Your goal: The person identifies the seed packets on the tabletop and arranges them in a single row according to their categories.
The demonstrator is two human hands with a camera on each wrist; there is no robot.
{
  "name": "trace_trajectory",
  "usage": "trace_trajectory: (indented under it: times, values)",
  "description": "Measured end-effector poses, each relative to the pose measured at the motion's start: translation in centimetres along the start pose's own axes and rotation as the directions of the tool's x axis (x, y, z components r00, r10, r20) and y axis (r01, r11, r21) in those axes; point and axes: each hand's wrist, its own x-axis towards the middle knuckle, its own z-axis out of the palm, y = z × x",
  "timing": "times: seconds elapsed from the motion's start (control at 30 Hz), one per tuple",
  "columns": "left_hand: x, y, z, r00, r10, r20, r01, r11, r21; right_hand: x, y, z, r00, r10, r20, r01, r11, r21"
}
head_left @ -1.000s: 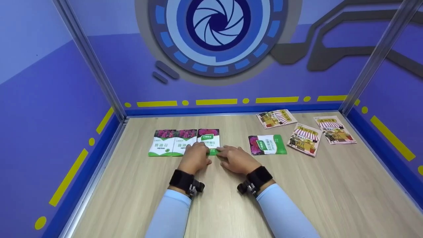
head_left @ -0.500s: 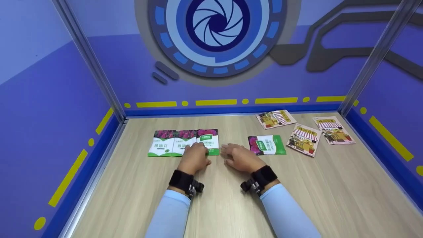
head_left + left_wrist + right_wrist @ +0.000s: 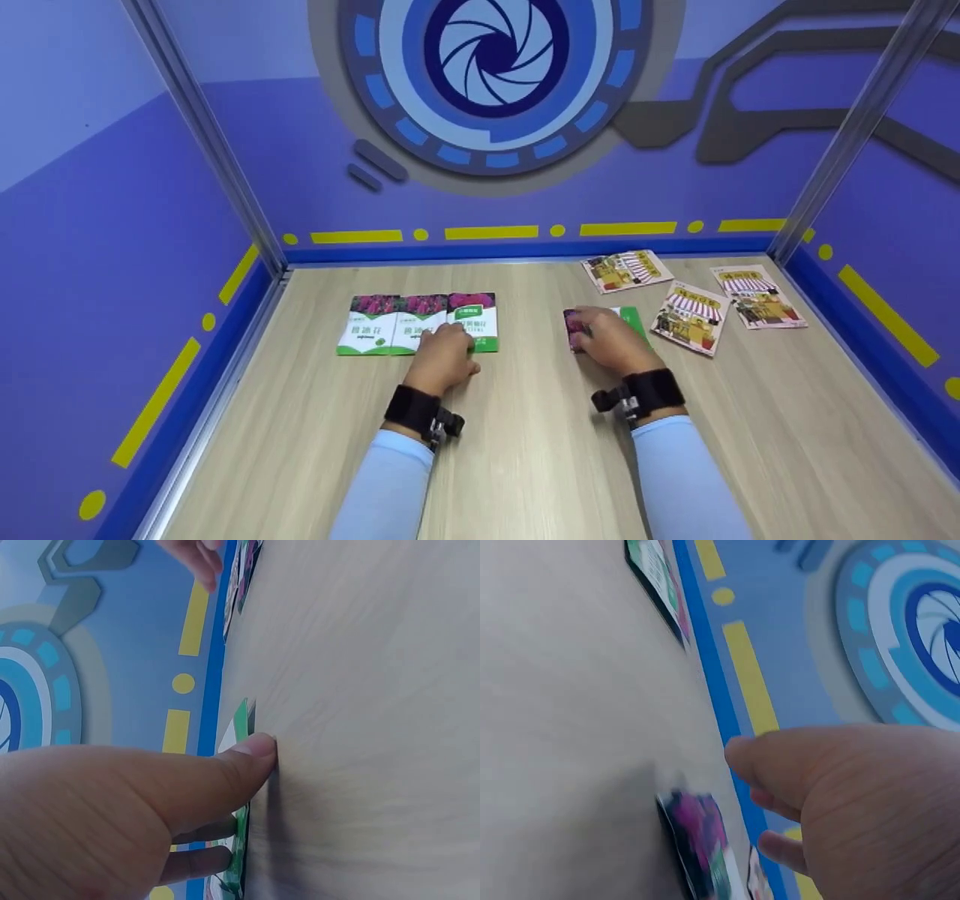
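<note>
Three green-and-white flower seed packets lie side by side in a row: the left packet (image 3: 367,324), the middle packet (image 3: 417,319) and the right packet (image 3: 484,319). My left hand (image 3: 442,356) rests with its fingertips at the lower part of the row, on the middle and right packets. In the left wrist view its thumb (image 3: 251,754) is extended close over the table. My right hand (image 3: 616,341) hovers over a separate flower seed packet (image 3: 628,319) lying sideways, partly covering it. The right wrist view shows that packet (image 3: 701,832) below the extended fingers, with a gap between.
Three pink-edged packets with a striped awning picture lie at the back right: a rear packet (image 3: 628,270), a nearer packet (image 3: 690,316) and a far-right packet (image 3: 759,296). A blue panel wall (image 3: 495,180) stands along the back of the wooden table (image 3: 517,465).
My right hand has moved right, from the right end of the row to above the separate seed packet. The left hand and the packets have stayed in place.
</note>
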Motion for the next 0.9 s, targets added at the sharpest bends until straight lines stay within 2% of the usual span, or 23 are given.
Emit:
trace_trajectory:
  times: [0.17, 0.27, 0.53, 0.77, 0.9]
  values:
    - [0.1, 0.0, 0.2, 1.0, -0.002, 0.008, 0.002, 1.0, -0.007, -1.0, 2.7, -1.3, 0.989, 0.144, -0.016, -0.144, 0.989, 0.016]
    - [0.1, -0.1, 0.2, 1.0, 0.005, 0.0, -0.005, 1.0, -0.01, -1.6, 3.9, -2.0, 0.982, 0.186, -0.016, -0.185, 0.982, 0.027]
    - [0.0, -0.1, 0.2, 1.0, 0.012, -0.01, -0.012, 1.0, -0.018, -2.5, 5.1, -2.6, 0.976, 0.22, 0.005, -0.22, 0.975, 0.039]
    - [0.1, 0.0, 0.1, 1.0, 0.009, -0.01, -0.009, 1.0, -0.017, -2.0, 4.6, -2.4, 0.979, 0.2, -0.035, -0.203, 0.974, -0.099]
    - [0.1, 0.0, 0.1, 1.0, 0.01, -0.012, -0.01, 1.0, -0.011, -1.7, 3.9, -2.1, 0.979, 0.196, -0.047, -0.201, 0.971, -0.13]
